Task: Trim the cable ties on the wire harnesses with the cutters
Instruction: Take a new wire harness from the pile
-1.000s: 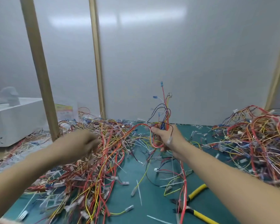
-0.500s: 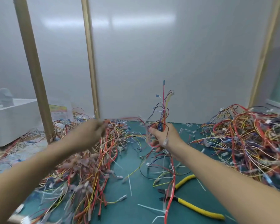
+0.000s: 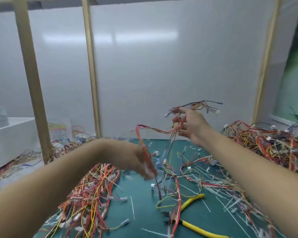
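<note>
worktop (image 3: pixel 141 212) green, strewn with offcuts | harness piles (image 3: pixel 93 194) left and right | one harness (image 3: pixel 155 129) lifted between the hands, tails trailing to worktop | right hand (image 3: pixel 191 127) raised, fingers loosely curled round its wires | left hand (image 3: pixel 138 160) blurred, grip cannot tell | cutters (image 3: pixel 196 227) lie near front, unheld | step: likely untangling one harness | next: free a hand for cutters, find tie tail
</note>
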